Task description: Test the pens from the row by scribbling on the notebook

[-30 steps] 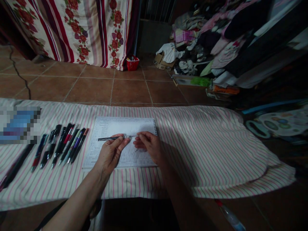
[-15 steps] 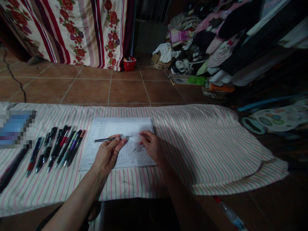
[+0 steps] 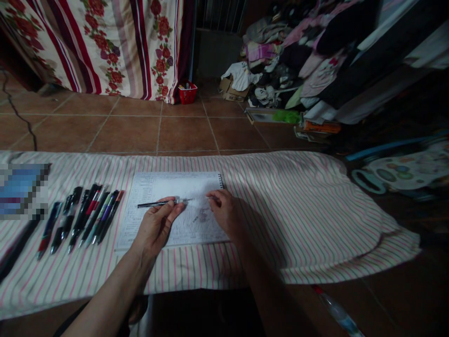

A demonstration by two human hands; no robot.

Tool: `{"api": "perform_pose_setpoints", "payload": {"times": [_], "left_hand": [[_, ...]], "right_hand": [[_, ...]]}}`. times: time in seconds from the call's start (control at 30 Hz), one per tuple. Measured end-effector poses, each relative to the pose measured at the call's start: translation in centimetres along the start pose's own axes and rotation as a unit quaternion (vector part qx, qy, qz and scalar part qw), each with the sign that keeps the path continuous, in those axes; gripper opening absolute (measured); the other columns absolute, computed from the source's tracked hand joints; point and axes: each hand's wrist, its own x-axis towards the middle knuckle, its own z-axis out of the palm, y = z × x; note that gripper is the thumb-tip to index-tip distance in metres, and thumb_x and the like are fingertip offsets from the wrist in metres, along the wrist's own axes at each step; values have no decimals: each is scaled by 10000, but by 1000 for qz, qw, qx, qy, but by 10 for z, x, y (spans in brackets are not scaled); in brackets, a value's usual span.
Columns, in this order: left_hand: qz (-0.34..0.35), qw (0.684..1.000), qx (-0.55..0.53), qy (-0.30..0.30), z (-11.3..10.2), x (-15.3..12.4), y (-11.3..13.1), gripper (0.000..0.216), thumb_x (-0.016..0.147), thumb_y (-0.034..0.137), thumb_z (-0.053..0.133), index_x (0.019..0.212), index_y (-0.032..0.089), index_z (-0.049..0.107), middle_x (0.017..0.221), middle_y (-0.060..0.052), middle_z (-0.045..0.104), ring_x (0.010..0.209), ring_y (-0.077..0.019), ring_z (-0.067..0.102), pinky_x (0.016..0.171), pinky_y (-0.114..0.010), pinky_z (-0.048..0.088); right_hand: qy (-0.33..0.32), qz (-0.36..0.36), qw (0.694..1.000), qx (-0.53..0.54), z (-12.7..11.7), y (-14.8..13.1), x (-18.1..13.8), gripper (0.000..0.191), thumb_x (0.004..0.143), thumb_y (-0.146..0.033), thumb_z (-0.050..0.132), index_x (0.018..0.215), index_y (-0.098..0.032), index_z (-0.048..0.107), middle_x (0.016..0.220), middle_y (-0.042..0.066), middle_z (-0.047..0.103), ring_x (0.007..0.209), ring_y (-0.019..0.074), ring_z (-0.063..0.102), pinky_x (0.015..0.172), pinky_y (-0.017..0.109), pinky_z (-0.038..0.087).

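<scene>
Over a spiral notebook (image 3: 182, 181) with writing and scribbles on its page, my left hand (image 3: 157, 224) grips a black pen (image 3: 150, 204) between thumb and fingers. The pen lies nearly level, and its thin, pale front end sticks out to the right past my fingertips. My right hand (image 3: 226, 213) hovers a little to the right of that end, apart from it. Its thumb and fingers are drawn together; whatever they pinch is too small to make out. A small dark mark or piece (image 3: 195, 218) shows on the page below.
Several pens (image 3: 93, 215) lie in a row on the striped cloth (image 3: 298, 210) left of the notebook. Farther left is a blurred-out blue object (image 3: 21, 189). A red basket (image 3: 187, 92) and piled clothes (image 3: 259, 51) are across the tiled floor. A bottle (image 3: 336, 311) lies below the right edge.
My right hand has moved slightly right, away from the pen's front end. My left hand and the pen stay in place.
</scene>
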Motion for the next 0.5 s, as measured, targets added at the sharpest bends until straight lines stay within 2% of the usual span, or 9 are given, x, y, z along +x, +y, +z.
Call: {"api": "perform_pose_setpoints", "payload": {"times": [0.23, 0.5], "left_hand": [[-1, 1000, -2, -1, -2, 2, -1, 173, 800, -43, 525, 736, 52, 655, 671, -86, 676, 662, -149, 700, 714, -214, 587], [-1, 1000, 8, 1, -1, 1, 0, 170, 809, -33, 520, 744, 55, 650, 679, -84, 677, 670, -147, 702, 700, -201, 584]], "right_hand": [[3, -2, 1000, 12, 1, 6, 1, 154, 789, -154, 519, 840, -176, 663, 900, 74, 632, 676, 147, 608, 644, 297, 516], [19, 1, 1000, 24, -3, 1, 0, 176, 776, -173, 541, 892, -179, 673, 937, 81, 625, 688, 148, 614, 687, 309, 527]]}}
